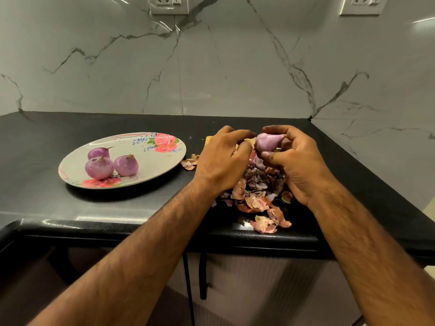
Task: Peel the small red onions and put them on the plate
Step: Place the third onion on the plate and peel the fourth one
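Grips a small pale-purple peeled onion [268, 142] in the right hand [299, 165], fingers and thumb curled round it, above a heap of dry pinkish-brown onion skins [256, 196] at the near right of the black stone tabletop [94, 208]. Keeps the left hand [223, 158] just left of it, fingers curled; pinching a scrap or nothing, cannot tell. Shows three more peeled purple onions [100, 167] clustered on the oval white plate with red roses [162, 161], further left.

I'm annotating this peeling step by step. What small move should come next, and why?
Probably carry the onion over to the plate. It looks bare and glossy in the right hand, the skins lie heaped below, and three peeled onions already sit on that plate. If the left hand, curled beside it, is pinching a last shred, that comes off first.
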